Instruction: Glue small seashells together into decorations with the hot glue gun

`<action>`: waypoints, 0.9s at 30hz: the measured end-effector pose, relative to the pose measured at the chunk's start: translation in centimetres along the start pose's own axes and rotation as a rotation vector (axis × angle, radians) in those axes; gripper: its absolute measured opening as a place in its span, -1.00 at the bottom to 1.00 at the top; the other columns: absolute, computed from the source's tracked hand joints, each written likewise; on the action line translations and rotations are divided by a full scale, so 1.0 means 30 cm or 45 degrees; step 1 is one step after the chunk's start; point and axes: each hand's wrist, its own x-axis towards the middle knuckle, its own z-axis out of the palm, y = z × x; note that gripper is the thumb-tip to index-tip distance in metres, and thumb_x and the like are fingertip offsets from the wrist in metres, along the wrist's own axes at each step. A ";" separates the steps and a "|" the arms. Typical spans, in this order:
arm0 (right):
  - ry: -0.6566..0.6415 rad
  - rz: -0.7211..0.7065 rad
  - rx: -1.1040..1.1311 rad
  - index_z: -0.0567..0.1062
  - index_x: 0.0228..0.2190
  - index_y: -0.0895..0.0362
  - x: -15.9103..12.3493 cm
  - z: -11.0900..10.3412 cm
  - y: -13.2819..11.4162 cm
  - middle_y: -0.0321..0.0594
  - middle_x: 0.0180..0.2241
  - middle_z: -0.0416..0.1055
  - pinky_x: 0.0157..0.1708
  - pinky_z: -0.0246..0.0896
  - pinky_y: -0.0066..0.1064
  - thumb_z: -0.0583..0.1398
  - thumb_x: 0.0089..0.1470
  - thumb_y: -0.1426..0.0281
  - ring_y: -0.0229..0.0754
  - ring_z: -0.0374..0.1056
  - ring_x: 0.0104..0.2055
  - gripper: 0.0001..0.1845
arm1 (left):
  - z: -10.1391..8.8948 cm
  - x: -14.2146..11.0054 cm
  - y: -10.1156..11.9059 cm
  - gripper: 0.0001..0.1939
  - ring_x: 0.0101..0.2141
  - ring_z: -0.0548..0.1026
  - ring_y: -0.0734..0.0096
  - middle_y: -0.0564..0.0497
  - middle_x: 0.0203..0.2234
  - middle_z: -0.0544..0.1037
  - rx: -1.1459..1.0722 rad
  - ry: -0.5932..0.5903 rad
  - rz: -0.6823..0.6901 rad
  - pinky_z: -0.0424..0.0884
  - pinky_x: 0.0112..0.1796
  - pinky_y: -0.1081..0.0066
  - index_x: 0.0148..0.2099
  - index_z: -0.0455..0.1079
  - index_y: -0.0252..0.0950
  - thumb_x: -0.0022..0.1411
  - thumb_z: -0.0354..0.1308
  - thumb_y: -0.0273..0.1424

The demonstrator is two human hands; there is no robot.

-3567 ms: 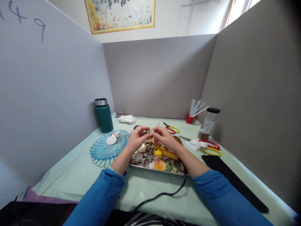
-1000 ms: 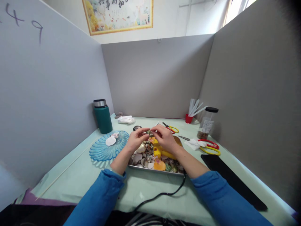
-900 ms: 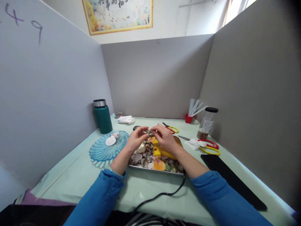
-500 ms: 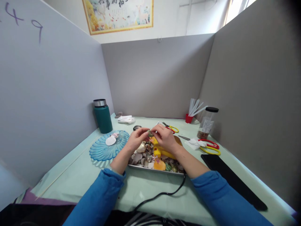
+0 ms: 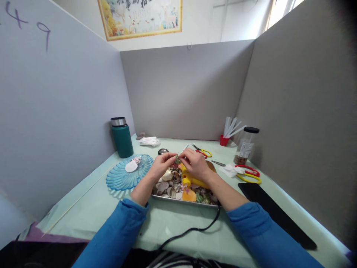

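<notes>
Between the fingertips of both hands is a small greenish shell [image 5: 177, 160], partly covered by the fingers. My left hand [image 5: 161, 165] pinches it from the left, and my right hand [image 5: 195, 162] from the right. Both are held above a metal tray [image 5: 178, 201] full of mixed shells. In the tray lie a yellow glue gun [image 5: 187, 180], partly under my right hand, and an orange shell [image 5: 189, 195]. A black cord [image 5: 192, 230] runs over the tray's front right corner toward the table's near edge.
On the left stand a blue scalloped plate [image 5: 117, 180] bearing white shells and a green bottle [image 5: 122, 139]. To the right are scissors [image 5: 252, 175], tissue [image 5: 231, 170], a jar [image 5: 247, 145], a red cup of white sticks [image 5: 224, 140] and a black flat object [image 5: 276, 214]. Grey partitions enclose three sides.
The greenish shell has turned slightly between my fingertips and shows a little more. Both hands stay in almost the same place over the tray.
</notes>
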 end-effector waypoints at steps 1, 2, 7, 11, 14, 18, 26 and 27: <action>0.004 0.011 0.016 0.40 -0.40 0.12 0.000 0.001 0.001 -0.19 -0.40 0.36 -0.33 0.13 -0.42 0.08 0.11 0.46 -0.20 0.28 -0.34 -0.89 | 0.000 0.001 -0.002 -0.63 -0.45 0.52 0.43 -0.04 -0.37 0.55 0.012 -0.001 0.005 0.48 -0.31 0.38 -0.20 0.43 -0.39 -0.01 0.26 -0.24; 0.006 0.020 0.031 0.40 -0.40 0.12 0.000 0.001 0.001 -0.19 -0.40 0.36 -0.33 0.13 -0.41 0.08 0.11 0.46 -0.20 0.28 -0.34 -0.90 | -0.001 0.002 -0.004 -0.63 -0.45 0.52 0.43 -0.04 -0.37 0.55 0.026 -0.003 0.013 0.48 -0.32 0.38 -0.20 0.42 -0.39 0.00 0.26 -0.24; 0.001 0.038 0.054 0.40 -0.41 0.12 0.000 0.000 -0.001 -0.19 -0.40 0.37 -0.33 0.14 -0.41 0.09 0.10 0.46 -0.20 0.28 -0.35 -0.90 | -0.006 0.005 -0.015 -0.63 -0.42 0.53 0.41 -0.05 -0.33 0.55 0.093 -0.008 0.044 0.47 -0.30 0.38 -0.17 0.42 -0.38 0.02 0.24 -0.23; -0.002 0.049 0.038 0.39 -0.42 0.12 0.001 0.000 -0.001 -0.19 -0.41 0.36 -0.32 0.14 -0.41 0.09 0.10 0.46 -0.20 0.28 -0.35 -0.90 | -0.010 0.006 -0.018 -0.64 -0.41 0.54 0.39 -0.04 -0.33 0.55 0.113 -0.006 0.052 0.47 -0.28 0.37 -0.18 0.42 -0.38 0.02 0.24 -0.25; -0.001 0.047 0.026 0.39 -0.42 0.12 0.000 0.003 0.001 -0.20 -0.41 0.36 -0.32 0.14 -0.41 0.08 0.11 0.45 -0.21 0.28 -0.35 -0.89 | -0.011 0.009 -0.020 -0.64 -0.41 0.54 0.39 -0.05 -0.34 0.55 0.122 -0.007 0.062 0.47 -0.29 0.36 -0.18 0.42 -0.39 0.01 0.25 -0.25; -0.005 0.031 0.007 0.39 -0.41 0.12 -0.001 0.004 0.004 -0.19 -0.40 0.36 -0.33 0.14 -0.41 0.08 0.12 0.45 -0.21 0.28 -0.36 -0.89 | -0.010 0.011 -0.020 -0.63 -0.41 0.53 0.38 -0.06 -0.33 0.55 0.120 -0.016 0.075 0.47 -0.28 0.34 -0.19 0.43 -0.39 -0.01 0.26 -0.25; 0.018 0.024 -0.020 0.39 -0.41 0.13 0.000 0.000 -0.005 -0.19 -0.40 0.36 -0.34 0.13 -0.42 0.06 0.13 0.45 -0.20 0.28 -0.35 -0.88 | 0.000 0.002 -0.009 -0.65 -0.37 0.51 0.39 -0.08 -0.29 0.53 0.112 -0.018 0.093 0.46 -0.26 0.35 -0.17 0.42 -0.39 0.03 0.22 -0.25; 0.035 0.027 -0.013 0.39 -0.39 0.13 0.001 0.000 -0.006 -0.19 -0.40 0.36 -0.34 0.13 -0.42 0.06 0.13 0.44 -0.20 0.28 -0.35 -0.88 | 0.000 0.002 -0.006 -0.64 -0.35 0.51 0.39 -0.08 -0.27 0.53 0.097 -0.022 0.102 0.46 -0.25 0.35 -0.16 0.42 -0.38 0.04 0.22 -0.26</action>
